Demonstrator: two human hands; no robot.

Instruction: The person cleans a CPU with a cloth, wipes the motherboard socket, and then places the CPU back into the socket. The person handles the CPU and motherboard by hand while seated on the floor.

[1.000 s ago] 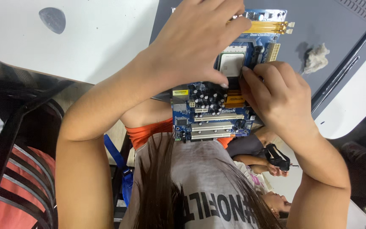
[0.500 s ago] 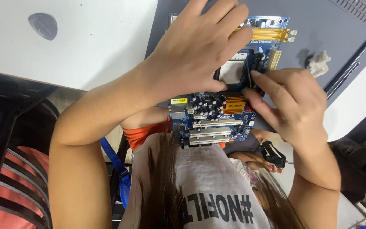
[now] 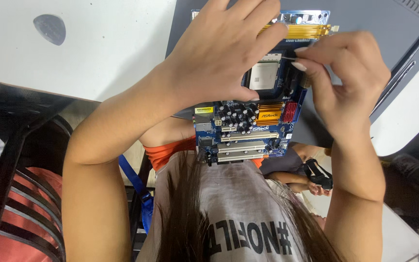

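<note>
The right hand (image 3: 345, 87) has its thumb and forefinger pinched on a thin metal lever (image 3: 287, 58), a sliver of wire that juts toward the square processor (image 3: 264, 76) sitting in its socket just inside those fingers. The left hand (image 3: 219, 53) is spread flat with its fingers released, grasping nothing; its thumb presses along the near edge of the socket and its fingertips reach past the yellow memory slots (image 3: 306, 31) at the far side. Both hands rest on the blue motherboard (image 3: 248, 140), which lies on a dark grey computer case panel (image 3: 364, 19) on the white tabletop (image 3: 98, 48). By the look of it the step in hand is working the socket lever (whether locking or freeing the chip, I cannot tell), and the next move calls for a steady swing of the wire without nudging the chip. The spread left palm hides much of the board. Below the wrists lie capacitors, an orange heatsink (image 3: 270, 115) and white expansion slots (image 3: 241, 147).
</note>
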